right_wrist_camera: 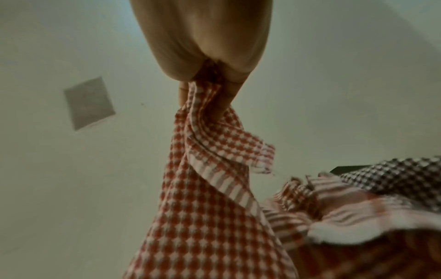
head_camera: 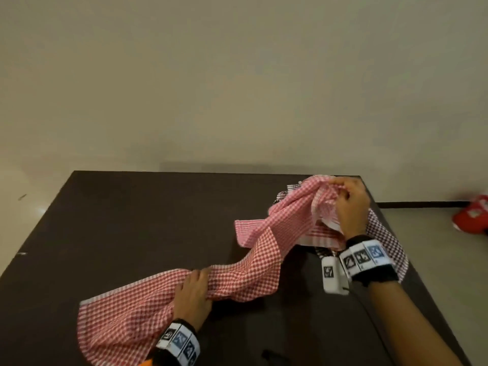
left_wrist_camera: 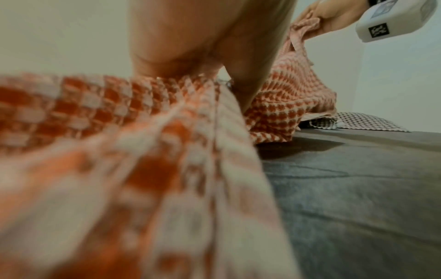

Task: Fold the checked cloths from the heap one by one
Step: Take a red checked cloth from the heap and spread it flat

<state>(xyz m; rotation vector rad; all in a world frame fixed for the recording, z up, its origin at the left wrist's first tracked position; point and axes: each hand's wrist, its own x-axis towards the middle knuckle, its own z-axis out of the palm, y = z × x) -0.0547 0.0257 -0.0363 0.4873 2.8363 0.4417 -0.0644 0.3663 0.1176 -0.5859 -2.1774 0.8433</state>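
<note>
A: Starting at the left, what step is this?

B: Drawing one cloth out of the heap, I'd judge, with no fold begun. The red checked cloth [head_camera: 184,294] lies in a long crumpled band across the dark table [head_camera: 118,220], from the near left corner up toward the far right. The left hand [head_camera: 194,297] sits on its middle, fingers curled into the bunched fabric and gripping it against the tabletop.

A: And further right?

B: The far end of the same cloth rises off the table to the right hand [head_camera: 348,204], whose fingers and thumb pinch a gathered bunch of it; the right wrist view shows the fabric hanging straight down from that pinch. Under and behind that hand is the heap [head_camera: 385,239], at the far right corner, with a dark checked cloth [head_camera: 390,244] spread beneath more red-striped fabric.

A: What does the next move call for?

B: Probably finding two corners and spreading the cloth flat, since it's twisted along its length right now.

A: Is there room for that?

B: Plenty to the left and centre, where the tabletop is bare. The right is tight: the heap touches the right edge, and the dark cloth drapes over it. The near left corner of the red cloth also lies close to the table's front edge, so a pull that way could slide it off
</note>
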